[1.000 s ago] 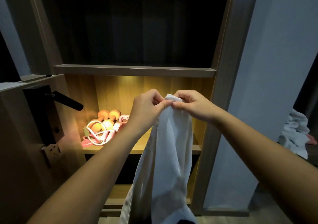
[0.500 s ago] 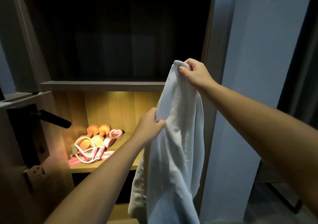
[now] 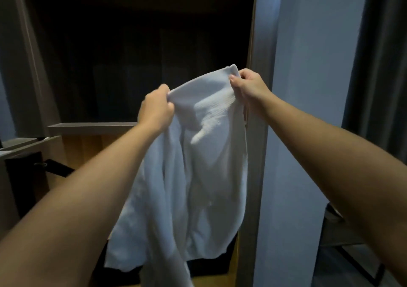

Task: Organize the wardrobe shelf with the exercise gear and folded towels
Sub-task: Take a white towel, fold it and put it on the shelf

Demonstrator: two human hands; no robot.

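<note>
Fingers (image 3: 164, 89) of both hands pinch towel (image 3: 198, 176) edge | left hand (image 3: 155, 110) now up near right hand (image 3: 251, 87)

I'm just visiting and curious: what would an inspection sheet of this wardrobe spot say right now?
Surface: wardrobe shelf, front edge showing, warm light beneath it.
Job's things: white towel, unfolded, hanging from both hands; exercise gear not in view.
Clutter: nothing seen.
Hands: left hand and right hand each grip the towel's top edge.
Cables: nothing seen.
Surroundings: black door handle at left, pale wall, dark curtain at right.
</note>
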